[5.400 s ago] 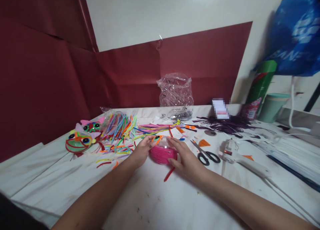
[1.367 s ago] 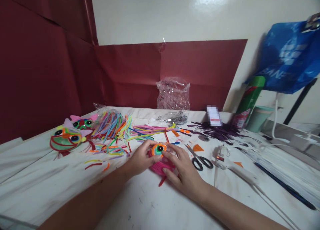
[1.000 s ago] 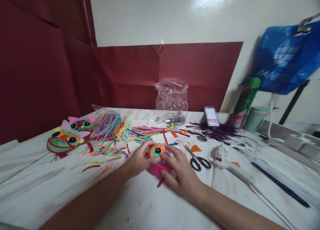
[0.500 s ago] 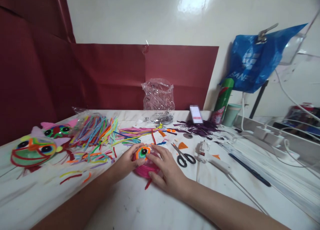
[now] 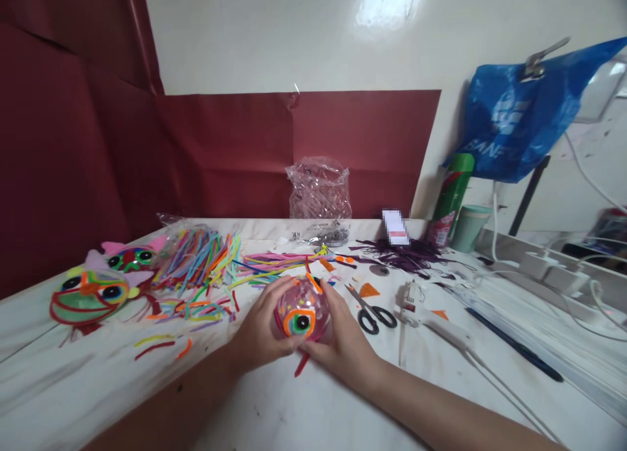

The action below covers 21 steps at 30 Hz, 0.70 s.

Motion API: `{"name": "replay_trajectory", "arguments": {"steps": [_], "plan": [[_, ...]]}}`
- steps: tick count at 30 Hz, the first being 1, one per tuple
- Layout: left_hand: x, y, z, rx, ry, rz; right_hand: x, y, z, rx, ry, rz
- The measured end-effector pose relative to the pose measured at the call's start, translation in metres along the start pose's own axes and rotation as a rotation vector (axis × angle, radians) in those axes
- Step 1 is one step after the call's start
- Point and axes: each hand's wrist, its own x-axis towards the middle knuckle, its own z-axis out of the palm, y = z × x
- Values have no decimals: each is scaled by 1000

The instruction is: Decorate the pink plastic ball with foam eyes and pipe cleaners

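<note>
Between my two hands sits a clear, pinkish ball-shaped craft [image 5: 309, 299] with an orange, green and blue ringed eye [image 5: 300, 323] facing me. My left hand [image 5: 264, 321] wraps its left side, thumb near the bottom of the eye. On the other side my right hand [image 5: 347, 336] grips it, thumb low and fingers along the top right. A red pipe cleaner [image 5: 302, 365] pokes out below the ball. To the right of my right hand lie black-handled scissors [image 5: 376, 315], and past them a white glue gun [image 5: 435, 323].
At the left are two decorated faces [image 5: 88, 300] and a bundle of colourful pipe cleaners [image 5: 196, 261]. Purple strands [image 5: 406, 253], a phone [image 5: 396, 227] and a clear plastic bag [image 5: 319, 193] stand at the back. A dark stick [image 5: 514, 344] and power strip [image 5: 578, 294] lie right.
The ball has been turned so its eye sits lower and its clear top shows. My hands have moved from fingers near the eye to cupping both sides. The view has shifted slightly.
</note>
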Motion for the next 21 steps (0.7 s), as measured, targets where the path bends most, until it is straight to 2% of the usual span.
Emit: {"name": "replay_trajectory", "arguments": {"steps": [3, 9, 15, 21], "plan": [[0, -1, -4, 32, 64, 44, 1, -2, -2, 103, 38, -1], [3, 1, -18, -142, 78, -15, 8, -11, -9, 412, 125, 137], [-3, -2, -17, -47, 74, 84, 7, -13, -11, 445, 79, 198], [0, 5, -22, 68, 1, 147, 6, -9, -7, 472, 51, 219]]}}
